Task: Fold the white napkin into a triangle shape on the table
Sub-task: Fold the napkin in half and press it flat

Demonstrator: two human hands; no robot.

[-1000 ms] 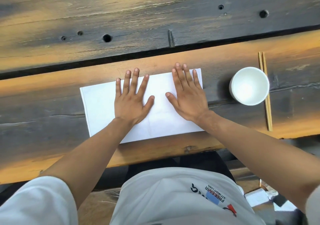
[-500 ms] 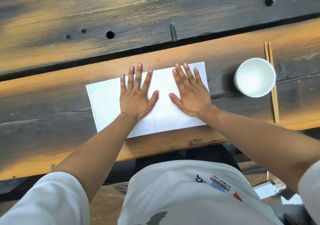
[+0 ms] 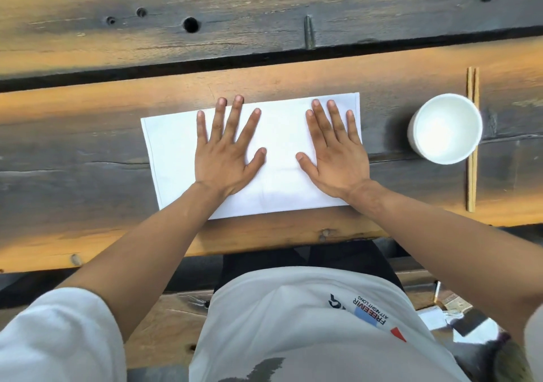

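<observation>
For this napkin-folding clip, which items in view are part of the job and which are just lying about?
Part of the job:
white napkin
left hand, flat on it
right hand, flat on it
table

Lying about:
white cup
chopsticks

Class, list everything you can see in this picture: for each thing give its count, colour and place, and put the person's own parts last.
napkin: one, white, rectangular, flat on the table's near plank
bowl: one, white, on the table right of the napkin
chopsticks: one pair, light wood, side by side, passing behind the bowl's right edge
table: one, weathered brown and grey planks with holes
papers: a few, white, on the floor at lower right, blurred
left hand: one, fingers spread flat on the napkin's middle
right hand: one, fingers spread flat on the napkin's right part
shirt: one, white, printed, bottom of view
</observation>
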